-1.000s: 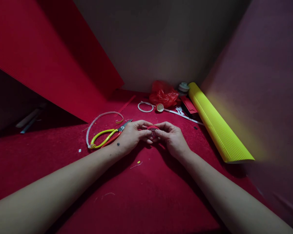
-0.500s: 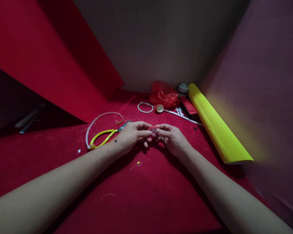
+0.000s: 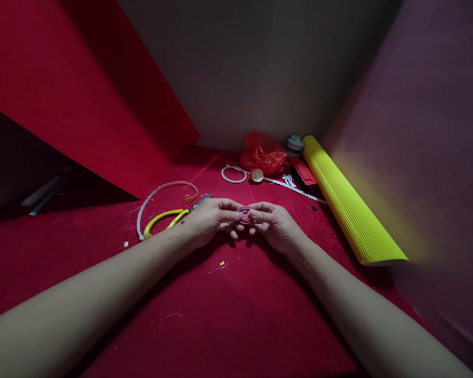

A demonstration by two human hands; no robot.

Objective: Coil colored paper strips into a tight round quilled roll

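Note:
Both of my hands meet over the red felt surface (image 3: 236, 315) and pinch a small round red coil of paper (image 3: 245, 215) between their fingertips. My left hand (image 3: 207, 221) grips its left side with thumb and forefinger. My right hand (image 3: 275, 224) holds its right side. The coil's flat face is turned towards me. Just left of my left hand lie yellow-handled scissors (image 3: 166, 221), partly under my wrist.
A white curved strip (image 3: 157, 194) arcs behind the scissors. A large red corrugated sheet (image 3: 82, 100) leans at the left. A yellow corrugated roll (image 3: 345, 202) lies at the right. Beyond my hands are a white ring (image 3: 234, 174), a red plastic bag (image 3: 263, 155), a tape roll (image 3: 295, 143) and paper scraps.
The red coil has been turned from edge-on to showing its flat face. Both hands shifted slightly, staying pinched on it.

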